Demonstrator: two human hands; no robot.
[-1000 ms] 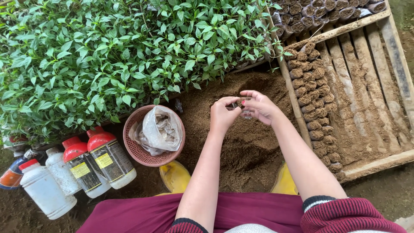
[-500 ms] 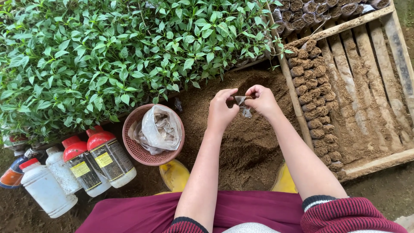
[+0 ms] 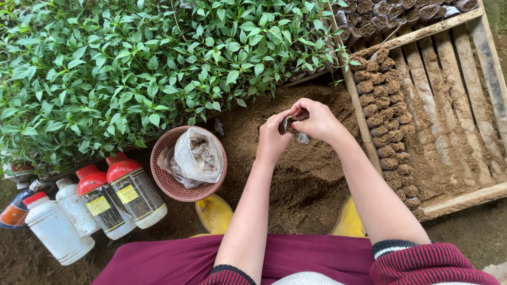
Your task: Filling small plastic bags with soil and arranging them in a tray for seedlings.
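Bag (image 3: 296,125), a small clear planting sleeve, sits pinched between my two hands above the soil heap (image 3: 296,174), left hand (image 3: 273,140) gripping its near edge and right hand (image 3: 317,122) curled over the top, fingers closed on the rim as if to keep the mouth open. I hold it low over the heap, so spilled soil would fall back, with filled bags (image 3: 383,113) stacked in the crate (image 3: 459,198) just right and the basket (image 3: 174,184) left.

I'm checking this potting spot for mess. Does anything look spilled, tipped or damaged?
Nothing stands out. Both hands hold a small bag over the soil heap; bottles stand upright, the pink basket sits level, and filled bags line the wooden crate.
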